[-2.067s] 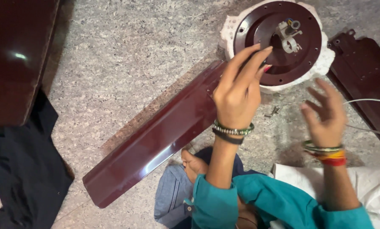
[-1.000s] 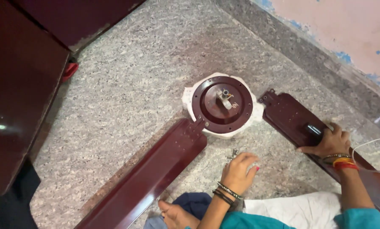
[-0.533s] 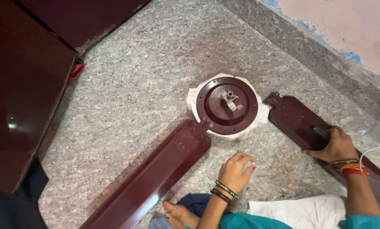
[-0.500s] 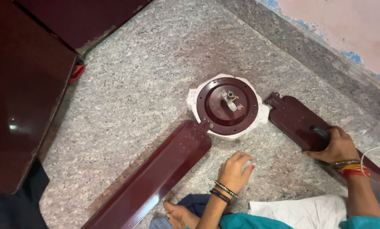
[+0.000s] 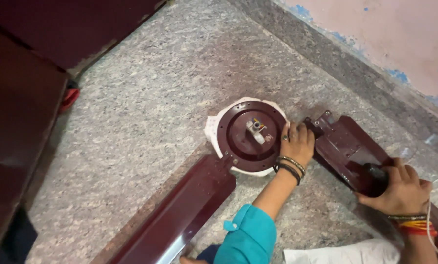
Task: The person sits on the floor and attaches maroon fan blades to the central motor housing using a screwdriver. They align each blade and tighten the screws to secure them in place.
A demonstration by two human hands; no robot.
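A round maroon fan motor (image 5: 251, 134) lies on a white cloth on the speckled stone floor. One maroon blade (image 5: 180, 210) runs from it toward the lower left. A second maroon blade (image 5: 348, 146) lies to its right. My left hand (image 5: 297, 143) rests on the motor's right rim, next to the second blade's bracket end, fingers curled. Whether it holds anything is hidden. My right hand (image 5: 400, 188) grips a dark tool (image 5: 373, 178) pressed on the second blade.
Dark maroon furniture (image 5: 18, 127) stands along the left, with a red object (image 5: 70, 98) at its foot. A pink wall (image 5: 390, 34) and grey skirting run along the upper right. A thin white cord (image 5: 431, 215) passes my right wrist.
My left hand has moved from the floor below the motor up onto the motor's right rim. My right hand stays on the dark tool on the right blade. The camera has come closer.
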